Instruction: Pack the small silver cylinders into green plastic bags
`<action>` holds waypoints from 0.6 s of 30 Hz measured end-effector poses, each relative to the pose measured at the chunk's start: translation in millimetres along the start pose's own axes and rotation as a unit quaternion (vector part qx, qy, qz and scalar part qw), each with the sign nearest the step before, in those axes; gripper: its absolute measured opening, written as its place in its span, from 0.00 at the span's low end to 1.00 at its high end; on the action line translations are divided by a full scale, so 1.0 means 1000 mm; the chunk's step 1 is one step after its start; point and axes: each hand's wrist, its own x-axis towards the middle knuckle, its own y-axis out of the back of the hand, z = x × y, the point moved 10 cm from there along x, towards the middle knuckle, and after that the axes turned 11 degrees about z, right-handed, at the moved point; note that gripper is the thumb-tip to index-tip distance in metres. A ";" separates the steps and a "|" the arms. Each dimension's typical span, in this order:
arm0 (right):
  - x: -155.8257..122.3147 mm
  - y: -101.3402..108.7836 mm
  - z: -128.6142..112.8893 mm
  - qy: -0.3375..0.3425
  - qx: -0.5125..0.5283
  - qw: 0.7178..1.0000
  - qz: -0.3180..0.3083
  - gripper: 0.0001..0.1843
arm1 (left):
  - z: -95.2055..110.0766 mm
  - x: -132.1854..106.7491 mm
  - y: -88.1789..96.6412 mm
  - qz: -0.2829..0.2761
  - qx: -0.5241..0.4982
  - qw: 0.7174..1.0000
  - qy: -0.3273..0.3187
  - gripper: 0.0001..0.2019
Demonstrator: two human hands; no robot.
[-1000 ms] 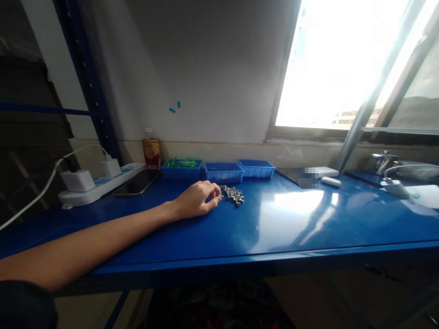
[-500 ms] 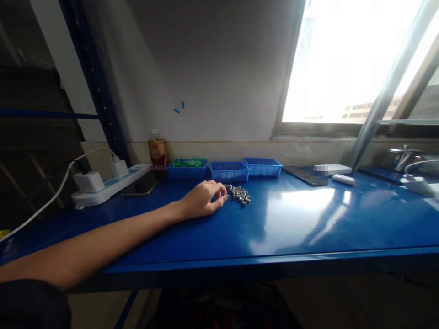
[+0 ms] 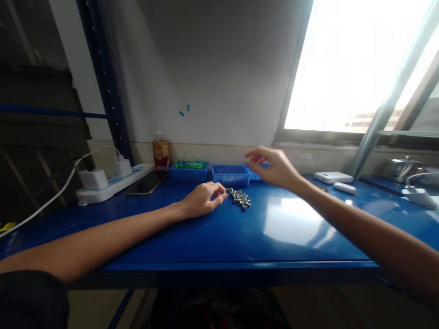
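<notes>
My left hand (image 3: 202, 200) rests on the blue table (image 3: 212, 233), thumb and fingertips pinched together at the left edge of a small pile of silver metal pieces (image 3: 240, 198); what the pinch holds is too small to name. My right hand (image 3: 274, 167) hovers above the table over the blue trays, fingers loosely curled and apart, nothing visible in them. Three blue trays stand at the back: one with green parts (image 3: 189, 170), a middle one (image 3: 231, 174), and a third (image 3: 255, 173) partly hidden behind my right hand.
At the back left lie a white power strip (image 3: 109, 185) with chargers, a dark phone (image 3: 147, 183) and a drink bottle (image 3: 161, 154). White devices (image 3: 333, 177) and a metal pot (image 3: 401, 168) sit at the right by the window.
My right arm has come into view from the right and reached over the trays. My left hand stays pinched at the pile. The camera shifted slightly.
</notes>
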 end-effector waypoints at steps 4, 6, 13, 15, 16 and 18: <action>-0.037 -0.062 -0.019 0.057 -0.011 0.991 -0.120 0.10 | -0.009 0.001 0.000 0.001 -0.035 0.998 0.044 0.17; -0.053 -0.075 -0.027 0.088 -0.033 0.987 -0.133 0.10 | -0.008 0.001 -0.001 -0.002 -0.043 0.998 0.044 0.18; -0.058 -0.068 -0.021 0.067 -0.040 0.991 -0.112 0.06 | -0.001 -0.001 -0.004 -0.022 -0.050 0.998 0.024 0.17; -0.058 -0.067 -0.021 0.066 -0.040 0.991 -0.110 0.06 | -0.001 -0.001 -0.004 -0.021 -0.049 0.998 0.018 0.17; -0.059 -0.067 -0.022 0.066 -0.039 0.991 -0.109 0.07 | -0.001 -0.001 -0.004 -0.022 -0.047 0.999 0.013 0.17; -0.060 -0.068 -0.024 0.068 -0.036 0.991 -0.108 0.09 | 0.001 -0.001 -0.005 -0.027 -0.041 0.999 0.000 0.17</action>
